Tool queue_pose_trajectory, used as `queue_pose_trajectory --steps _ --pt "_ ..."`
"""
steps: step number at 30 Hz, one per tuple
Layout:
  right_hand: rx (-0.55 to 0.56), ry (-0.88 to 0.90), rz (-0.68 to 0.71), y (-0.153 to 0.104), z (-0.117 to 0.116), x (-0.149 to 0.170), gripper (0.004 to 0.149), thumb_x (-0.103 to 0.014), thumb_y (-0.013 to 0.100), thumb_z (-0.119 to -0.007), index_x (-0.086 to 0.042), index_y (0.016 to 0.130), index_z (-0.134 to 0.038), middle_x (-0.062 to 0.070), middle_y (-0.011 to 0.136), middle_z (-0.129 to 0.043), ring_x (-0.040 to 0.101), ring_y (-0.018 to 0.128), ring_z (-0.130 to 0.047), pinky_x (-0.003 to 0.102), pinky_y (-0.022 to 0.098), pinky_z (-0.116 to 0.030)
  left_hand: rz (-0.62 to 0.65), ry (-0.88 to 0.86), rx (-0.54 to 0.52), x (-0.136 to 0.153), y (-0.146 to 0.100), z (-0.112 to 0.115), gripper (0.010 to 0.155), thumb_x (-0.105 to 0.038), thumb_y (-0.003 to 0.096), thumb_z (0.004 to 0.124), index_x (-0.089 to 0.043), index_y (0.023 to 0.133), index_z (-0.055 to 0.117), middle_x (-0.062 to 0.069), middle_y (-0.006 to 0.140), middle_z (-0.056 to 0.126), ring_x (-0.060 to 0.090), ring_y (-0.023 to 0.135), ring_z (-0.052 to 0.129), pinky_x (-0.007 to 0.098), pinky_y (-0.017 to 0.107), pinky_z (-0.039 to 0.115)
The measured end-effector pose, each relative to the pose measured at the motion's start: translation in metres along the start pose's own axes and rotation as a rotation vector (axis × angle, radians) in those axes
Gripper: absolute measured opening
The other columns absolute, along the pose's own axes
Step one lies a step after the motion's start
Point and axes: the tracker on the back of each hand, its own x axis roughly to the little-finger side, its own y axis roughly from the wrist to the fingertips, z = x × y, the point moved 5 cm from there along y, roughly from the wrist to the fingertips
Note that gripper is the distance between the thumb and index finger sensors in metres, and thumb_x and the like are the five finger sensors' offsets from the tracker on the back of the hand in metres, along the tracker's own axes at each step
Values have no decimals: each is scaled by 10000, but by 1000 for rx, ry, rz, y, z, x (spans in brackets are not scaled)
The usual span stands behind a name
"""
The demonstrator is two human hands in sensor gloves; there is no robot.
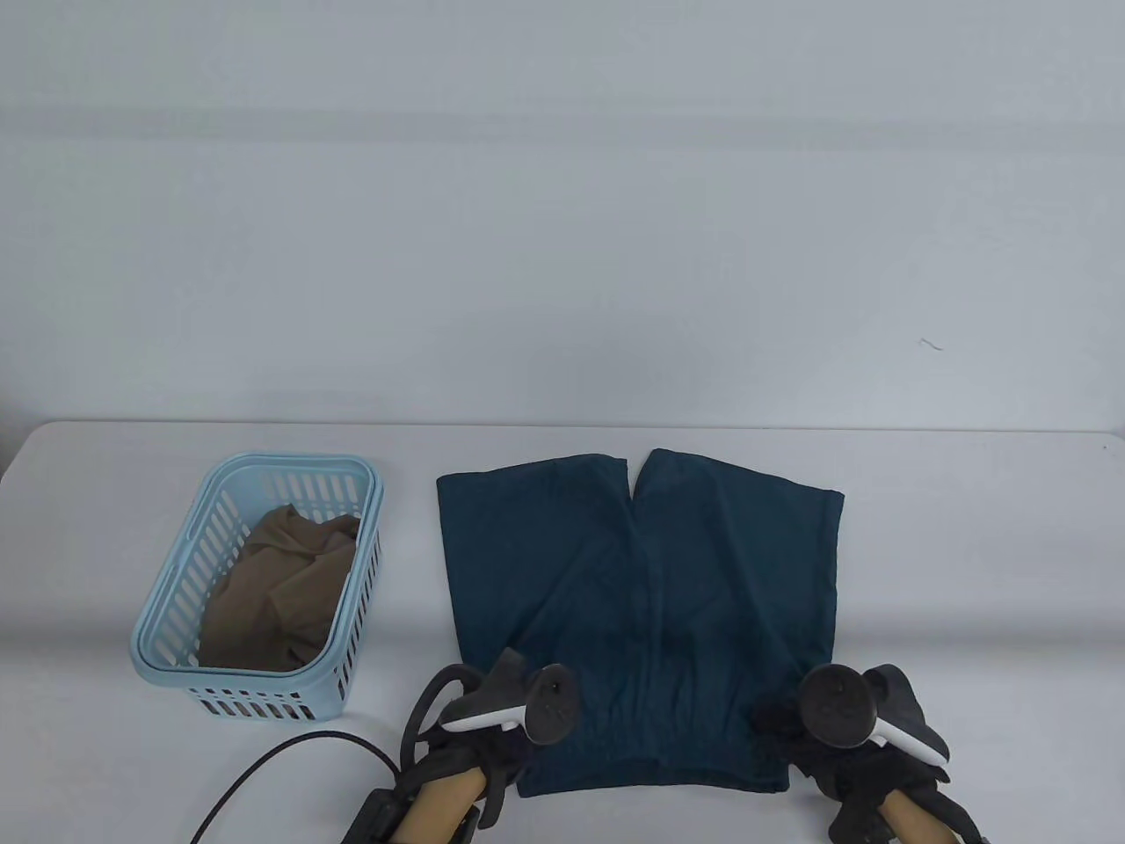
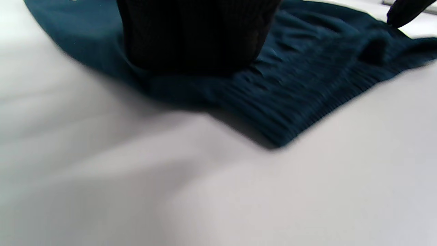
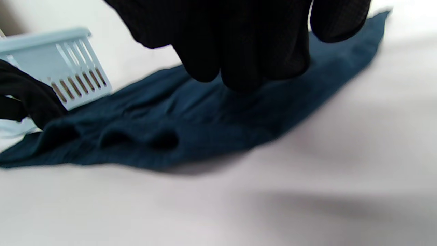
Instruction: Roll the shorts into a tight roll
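Observation:
Dark teal shorts (image 1: 642, 598) lie flat on the white table, waistband toward me and legs pointing away. My left hand (image 1: 518, 743) rests on the waistband's left corner; in the left wrist view its fingers (image 2: 191, 34) press down on the ribbed fabric (image 2: 307, 78). My right hand (image 1: 778, 730) is at the waistband's right corner; in the right wrist view its curled fingers (image 3: 239, 44) hang over the shorts (image 3: 170, 116), tips at the cloth, thumb apart. The waistband shows small wrinkles between the hands.
A light blue slotted basket (image 1: 264, 466) stands left of the shorts with a brown garment (image 1: 281, 589) inside; it also shows in the right wrist view (image 3: 51, 44). A black cable (image 1: 264, 774) loops on the table near my left wrist.

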Motion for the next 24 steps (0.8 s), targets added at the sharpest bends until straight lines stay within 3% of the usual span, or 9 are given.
queue_pose_trajectory --steps 3,6,11,13,19,24 --pt "31 51 18 1 8 -11 494 -364 529 -658 -179 987 -678 123 1037 -729 387 966 -692 607 711 -514 -13 -14 -89 3 7 -20 439 -235 542 633 -176 974 684 156 1037 740 447 962 750 736 682 441" --pt "-37 113 38 6 1 -29 526 -349 542 -638 -167 1034 -601 154 1098 -616 418 1010 -592 629 721 -458 -19 -42 -70 2 26 -34 463 -219 552 623 -162 1012 628 170 1086 659 466 1006 673 741 689 409" --pt "-162 84 88 21 -20 -70 587 -351 547 -631 -157 1081 -487 163 1146 -486 431 1048 -488 653 729 -406 -29 -57 -100 -7 75 -66 496 -228 552 621 -160 1042 574 179 1125 582 480 1036 610 738 696 398" --pt "-160 84 120 27 -26 -83 589 -345 545 -633 -157 1082 -483 164 1148 -476 429 1053 -477 648 731 -406 -27 -99 -108 -12 96 -76 511 -236 554 622 -157 1054 551 191 1144 536 488 1045 585 737 700 388" --pt "-200 55 150 41 -44 -107 587 -342 543 -632 -159 1081 -482 164 1155 -441 429 1055 -460 640 731 -415 -69 -88 11 -24 154 -79 525 -254 560 617 -212 1073 512 148 1184 448 476 1086 505 734 716 335" --pt "-247 25 126 47 -59 -112 619 -352 546 -624 -145 1095 -424 176 1161 -357 429 1040 -462 627 731 -422 -113 -168 52 -24 180 -68 556 -246 566 610 -240 1094 434 138 1207 345 493 1100 463 724 727 291"
